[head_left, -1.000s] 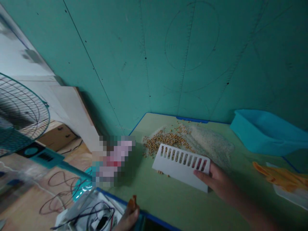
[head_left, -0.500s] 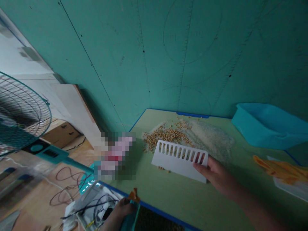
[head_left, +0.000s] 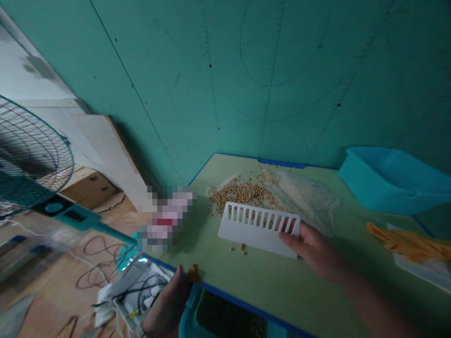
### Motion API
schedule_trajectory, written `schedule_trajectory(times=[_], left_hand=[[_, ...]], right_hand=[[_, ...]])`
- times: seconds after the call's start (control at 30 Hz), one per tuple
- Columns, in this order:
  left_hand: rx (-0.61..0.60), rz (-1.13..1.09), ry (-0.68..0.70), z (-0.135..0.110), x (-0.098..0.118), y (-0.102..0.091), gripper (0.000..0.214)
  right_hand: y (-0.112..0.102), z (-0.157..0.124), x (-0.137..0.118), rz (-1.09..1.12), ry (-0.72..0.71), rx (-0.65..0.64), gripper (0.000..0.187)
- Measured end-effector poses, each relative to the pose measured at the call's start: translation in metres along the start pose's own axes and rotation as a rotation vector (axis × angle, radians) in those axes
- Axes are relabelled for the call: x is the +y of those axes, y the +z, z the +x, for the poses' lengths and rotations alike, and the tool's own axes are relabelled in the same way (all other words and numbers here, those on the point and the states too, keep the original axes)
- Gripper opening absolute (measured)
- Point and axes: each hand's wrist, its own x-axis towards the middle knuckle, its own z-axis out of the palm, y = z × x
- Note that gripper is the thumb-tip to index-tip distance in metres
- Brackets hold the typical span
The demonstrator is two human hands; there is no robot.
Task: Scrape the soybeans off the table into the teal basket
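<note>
Across the background, a teal wall (head_left: 169, 84) with pencilled lines, arcs and dark dots. Up against it, a pale green, blue-edged bench (head_left: 211, 265). At far left, a teal fan (head_left: 38, 162) with a wire guard, and beyond it a pale board (head_left: 100, 148) leaning near a cardboard box (head_left: 89, 190) on the floor. On the bench at right, near the wall, a teal basin (head_left: 371, 195). Below the near edge, a second teal bin (head_left: 188, 317) with dark grains (head_left: 230, 317) inside. At centre, toward the back of the bench, a spread of pale, fine grains (head_left: 308, 190), and to the left, partly over it, a heap of tan beans (head_left: 243, 193). Just in front of the heap, tilted, a white slotted plate (head_left: 255, 237) with its row of slots uppermost. At its right end, the right hand (head_left: 310, 244), grip closed firmly, thumb across the near face, fingers behind. Low at left, by the bench edge, the left hand (head_left: 167, 300), thumb raised, just beside an orange-brown scrap (head_left: 193, 273); grip partly hidden in shadow, impossible to tell how far open or whether around anything. At right, orange cloth (head_left: 405, 241) over a whitish sheet (head_left: 421, 272). Smallest of all, a few stray beans (head_left: 243, 246) in front of the plate.
</note>
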Motion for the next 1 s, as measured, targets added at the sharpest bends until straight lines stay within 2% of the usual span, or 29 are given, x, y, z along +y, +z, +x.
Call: schedule_trajectory(times=[0.1,0.2,0.4,0.5,0.67,0.83,1.0], left_hand=[[0.142,0.042,0.094,0.001,0.001,0.012,0.017],[0.257,0.096,0.177,0.007,-0.003,0.015,0.009],[0.225,0.036,0.188,0.008,-0.007,0.016,0.003],[0.265,0.017,0.164,0.008,-0.006,0.018,0.011],[0.346,0.039,0.163,0.011,-0.004,0.016,0.017],[0.309,0.056,0.116,0.011,-0.002,0.017,0.013],[0.334,0.063,0.108,0.007,-0.001,0.024,0.013]], right_hand=[[0.002,-0.001,-0.003,0.020,0.021,0.012,0.040],[0.003,-0.001,-0.005,0.035,0.041,0.025,0.041],[0.002,0.002,-0.004,0.053,0.139,0.074,0.045],[0.002,0.003,-0.003,0.062,0.164,0.070,0.041],[0.002,0.002,0.001,0.062,0.198,-0.007,0.035],[-0.002,-0.001,0.002,0.002,0.189,-0.093,0.029],[-0.003,-0.002,0.001,-0.002,0.156,-0.206,0.027]])
